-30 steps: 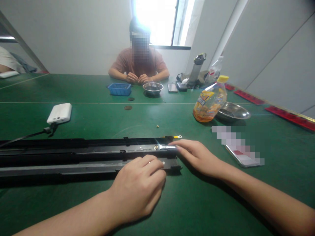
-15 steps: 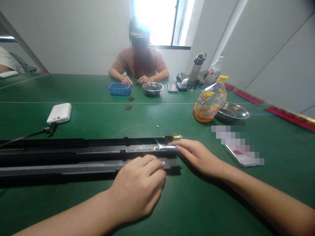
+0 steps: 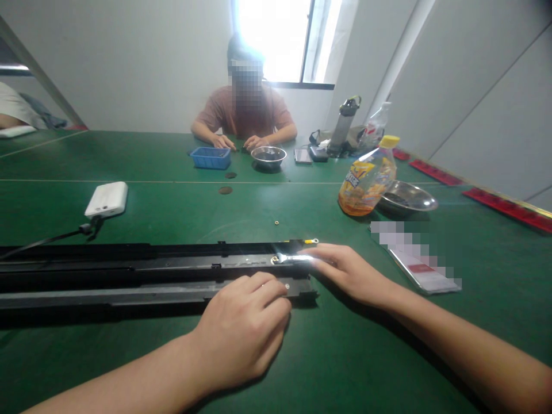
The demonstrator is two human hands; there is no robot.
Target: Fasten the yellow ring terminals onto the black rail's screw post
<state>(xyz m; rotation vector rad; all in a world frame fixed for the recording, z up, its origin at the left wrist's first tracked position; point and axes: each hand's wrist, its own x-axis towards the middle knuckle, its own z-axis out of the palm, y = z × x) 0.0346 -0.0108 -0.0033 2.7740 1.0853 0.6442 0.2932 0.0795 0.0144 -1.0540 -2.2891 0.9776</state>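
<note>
Two long black rails run in from the left, side by side on the green table. My right hand (image 3: 342, 270) is closed on a shiny wrench (image 3: 293, 259), which lies along the far rail (image 3: 172, 261). The wrench's jaw is at a small brass nut (image 3: 274, 260) near that rail's right end. Curled over the near rail (image 3: 164, 291), my left hand (image 3: 248, 322) grips it, with its fingertips partly hidden. A yellow wire with a ring terminal (image 3: 313, 241) sticks out by my right fingers. Beyond the rails lies a loose brass nut (image 3: 276, 222).
A tilted drink bottle (image 3: 366, 181), steel bowl (image 3: 407, 196) and phone (image 3: 425, 267) are at right. A white box (image 3: 107, 199) with a black cable stands left. Across the table sits a person (image 3: 245, 109) behind a blue basket (image 3: 211, 158) and another bowl (image 3: 268, 156).
The wrench and my right fingers have shifted very slightly, and its shaft catches more light. My left hand stays on the near rail. The other person's hands have moved a little.
</note>
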